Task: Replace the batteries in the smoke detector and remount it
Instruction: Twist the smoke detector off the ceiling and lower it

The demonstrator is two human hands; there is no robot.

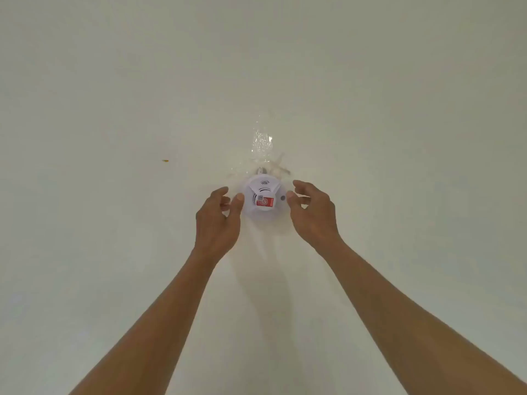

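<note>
Smoke detector (263, 199) on ceiling (114, 95), between open left hand (218, 220) and right hand (312, 215), thumbs touching

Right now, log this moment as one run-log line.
smoke detector: on ceiling | left hand: thumb at its left edge | right hand: fingertips at right edge | grip: not closed

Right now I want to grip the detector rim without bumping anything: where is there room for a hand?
Free: below the detector, between the wrists. Crowded: left hand and right hand flank its sides; clear tape lies above it on the ceiling.
</note>
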